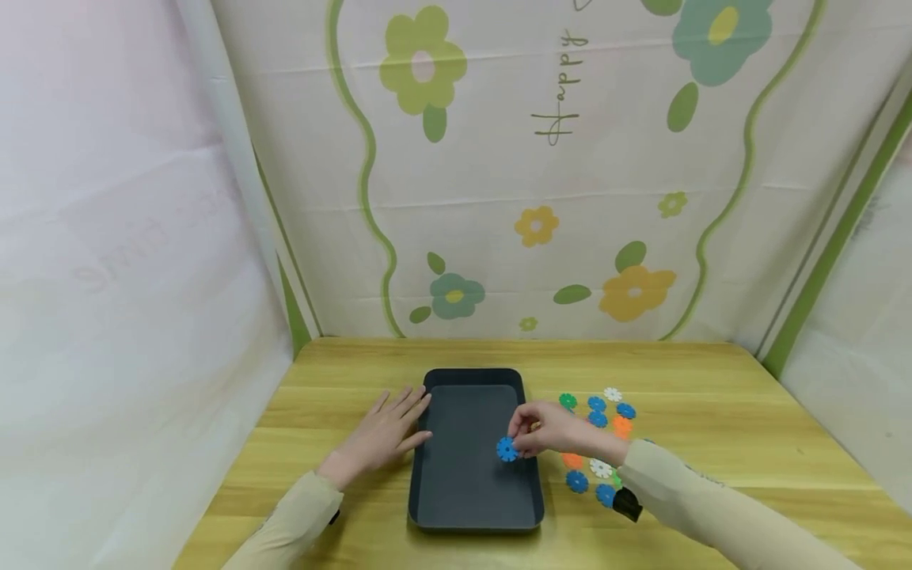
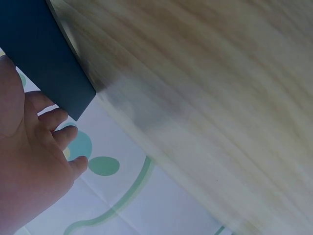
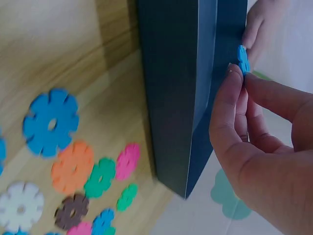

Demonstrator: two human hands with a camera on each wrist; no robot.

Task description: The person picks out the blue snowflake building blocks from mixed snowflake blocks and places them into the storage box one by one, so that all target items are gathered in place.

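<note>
A blue notched plastic disc (image 1: 507, 450) is pinched between the thumb and fingers of my right hand (image 1: 545, 428), above the right part of a dark grey tray (image 1: 470, 475). In the right wrist view the disc (image 3: 243, 58) shows edge-on at the fingertips of the right hand (image 3: 264, 127). My left hand (image 1: 385, 431) lies with fingers spread at the tray's left rim. From the left wrist view, the left hand's fingers (image 2: 54, 119) are beside the tray's wall (image 2: 54, 63). The tray's visible floor holds nothing.
Right of the tray, loose notched discs lie on the wooden table (image 1: 684, 380): several blue ones (image 3: 51, 122), orange (image 3: 72, 166), white (image 3: 20, 205), green (image 3: 100, 177), pink (image 3: 127, 160) and brown (image 3: 72, 212). A flowered cloth (image 1: 463, 158) hangs behind the table.
</note>
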